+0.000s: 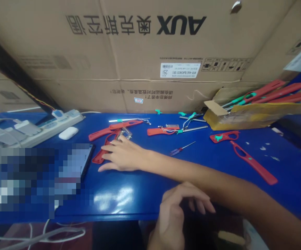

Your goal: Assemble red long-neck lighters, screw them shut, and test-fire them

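My right hand [124,154] reaches across to the left with its fingers spread. Its fingertips rest at a red plastic lighter shell [98,159] and a small clear lighter fuel tank [126,133], partly hiding both. Just behind it lies another red lighter shell [102,133], with a metal tube [113,121] alongside. My left hand [176,208] is at the table's front edge, below the right forearm, its fingers loosely bent and apart, with nothing seen in them. A screwdriver [176,151] with a purple handle lies beyond the forearm.
Opened lighter parts [163,131] with wires lie mid-table. At right are red shell halves [257,166] and a yellow-taped carton [246,114] of red lighters. On the left are a power strip [51,125], a white earbud case [68,133] and a phone [86,161]. Large cardboard [140,45] stands behind.
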A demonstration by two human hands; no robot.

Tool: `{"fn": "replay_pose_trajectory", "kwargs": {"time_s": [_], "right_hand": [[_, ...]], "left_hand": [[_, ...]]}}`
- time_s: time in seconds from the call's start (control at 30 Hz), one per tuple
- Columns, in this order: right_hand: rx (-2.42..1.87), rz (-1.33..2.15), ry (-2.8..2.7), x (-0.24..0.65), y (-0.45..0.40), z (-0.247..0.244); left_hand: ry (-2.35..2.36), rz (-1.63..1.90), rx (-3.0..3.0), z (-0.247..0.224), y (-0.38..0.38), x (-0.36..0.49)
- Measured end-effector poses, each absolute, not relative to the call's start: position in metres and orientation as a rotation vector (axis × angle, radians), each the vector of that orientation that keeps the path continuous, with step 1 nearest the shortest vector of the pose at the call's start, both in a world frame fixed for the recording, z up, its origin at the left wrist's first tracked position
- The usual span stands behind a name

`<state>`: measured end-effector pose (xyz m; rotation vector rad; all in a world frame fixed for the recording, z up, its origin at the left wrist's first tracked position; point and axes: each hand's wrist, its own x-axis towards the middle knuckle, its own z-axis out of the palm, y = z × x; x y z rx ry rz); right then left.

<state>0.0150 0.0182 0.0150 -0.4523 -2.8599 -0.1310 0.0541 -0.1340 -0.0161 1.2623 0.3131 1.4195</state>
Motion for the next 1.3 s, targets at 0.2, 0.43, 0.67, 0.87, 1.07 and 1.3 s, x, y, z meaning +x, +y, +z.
{"fn": "replay_pose_trajectory", "kwargs": {"time_s": [0.2, 0.43, 0.67, 0.87, 1.07, 1.3], "right_hand": [[-0.478, -0.354, -2.737, 0.082, -0.007, 0.013], [-0.679, -0.575, -2.711, 0.16, -0.046, 0.0], [-0.933, -0.623, -2.63, 0.225, -0.087, -0.009], [-1.383, -0.342, -2.214, 0.248, -0.098, -0.016], [-1.384, -0.154, -2.116, 0.247, -0.096, -0.027], [-1.382, -0.215, -2.093, 0.248, -0.094, -0.034]], "left_hand": [[0.302, 1.348, 1.286, -0.015, -0.136, 0.05], [0.435, 1.313, 1.317, -0.014, -0.139, 0.051], [0.714, 1.312, 1.192, -0.008, -0.144, 0.056], [1.013, 1.223, 1.246, -0.002, -0.134, 0.065], [1.149, 1.047, 1.946, 0.029, -0.092, 0.08], [1.346, 0.428, 2.678, 0.064, 0.029, 0.101]]}}
